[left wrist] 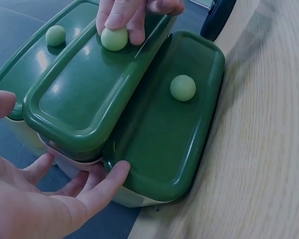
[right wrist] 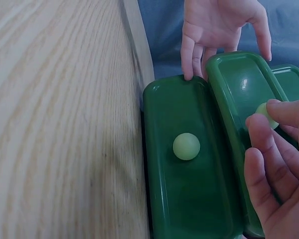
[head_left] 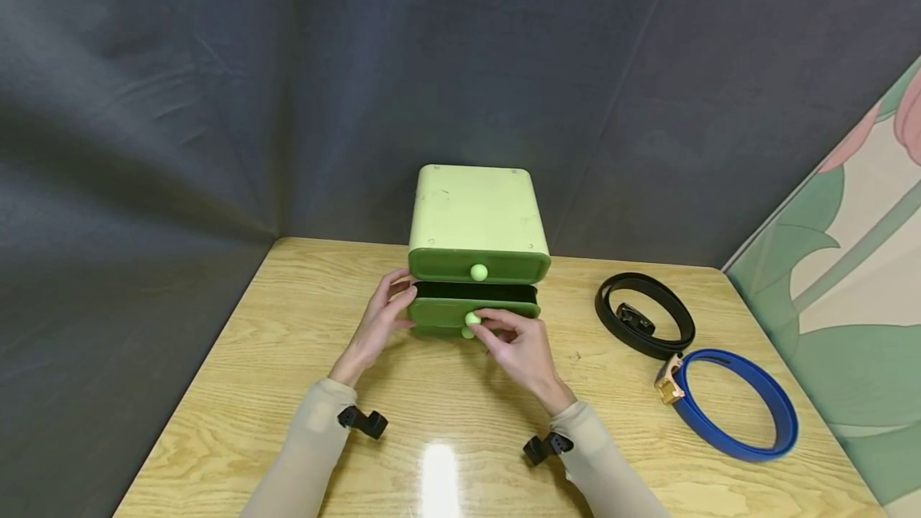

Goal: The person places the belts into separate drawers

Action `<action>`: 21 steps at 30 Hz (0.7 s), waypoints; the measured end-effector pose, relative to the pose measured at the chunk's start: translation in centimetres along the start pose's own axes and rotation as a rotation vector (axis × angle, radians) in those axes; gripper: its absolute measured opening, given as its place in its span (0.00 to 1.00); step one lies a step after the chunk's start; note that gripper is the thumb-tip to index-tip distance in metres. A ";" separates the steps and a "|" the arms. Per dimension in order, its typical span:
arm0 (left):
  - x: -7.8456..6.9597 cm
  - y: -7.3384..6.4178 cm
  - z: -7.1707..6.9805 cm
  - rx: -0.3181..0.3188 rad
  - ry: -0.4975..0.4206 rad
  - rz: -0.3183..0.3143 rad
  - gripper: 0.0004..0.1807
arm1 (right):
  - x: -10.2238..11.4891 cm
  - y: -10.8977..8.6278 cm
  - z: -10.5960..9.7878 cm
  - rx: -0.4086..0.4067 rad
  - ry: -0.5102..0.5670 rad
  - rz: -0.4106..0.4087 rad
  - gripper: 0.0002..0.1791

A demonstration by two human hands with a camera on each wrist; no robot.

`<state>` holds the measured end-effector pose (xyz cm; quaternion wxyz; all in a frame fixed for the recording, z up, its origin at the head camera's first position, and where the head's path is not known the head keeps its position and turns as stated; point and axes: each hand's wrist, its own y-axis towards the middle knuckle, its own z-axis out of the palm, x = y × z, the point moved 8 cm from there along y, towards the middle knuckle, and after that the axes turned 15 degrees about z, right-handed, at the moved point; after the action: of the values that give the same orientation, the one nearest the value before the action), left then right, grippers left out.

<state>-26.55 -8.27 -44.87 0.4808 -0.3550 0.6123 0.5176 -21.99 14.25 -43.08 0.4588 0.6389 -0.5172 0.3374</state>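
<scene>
A small light-green cabinet [head_left: 475, 206] with dark-green drawers stands at the back of the table. Its middle drawer [head_left: 439, 312] is pulled partway out, showing a dark gap behind its front. My right hand [head_left: 521, 350] pinches that drawer's round pale-green knob [left wrist: 114, 40] between thumb and fingers. At the cabinet's left side is my left hand [head_left: 372, 330], its fingers extended; a fingertip touches the edge of the bottom drawer [left wrist: 159, 144] in the left wrist view. The top drawer [head_left: 432, 264] is closed. What lies inside the middle drawer is hidden.
To the right, a coiled black belt [head_left: 679, 322] lies on the wooden table [head_left: 288, 326]. Nearer the front right is a coiled blue belt [head_left: 780, 410] with a gold buckle. A dark curtain [head_left: 468, 62] hangs behind, and a floral panel [head_left: 863, 342] borders the right edge.
</scene>
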 end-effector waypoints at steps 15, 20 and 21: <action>0.1 -0.1 0.1 0.013 -0.082 -0.002 0.34 | 0.2 -0.2 -0.1 0.013 -0.012 -0.022 0.10; 0.3 -0.1 0.0 -0.001 -0.104 -0.009 0.34 | 0.1 -0.3 0.0 0.015 -0.019 -0.029 0.09; 0.4 0.0 0.0 -0.002 -0.106 -0.010 0.34 | 0.1 -0.4 0.0 0.016 -0.019 -0.030 0.09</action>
<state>-26.62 -8.24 -45.24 0.5149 -0.3307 0.5836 0.5338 -21.61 14.27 -43.10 0.4538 0.6534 -0.5094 0.3283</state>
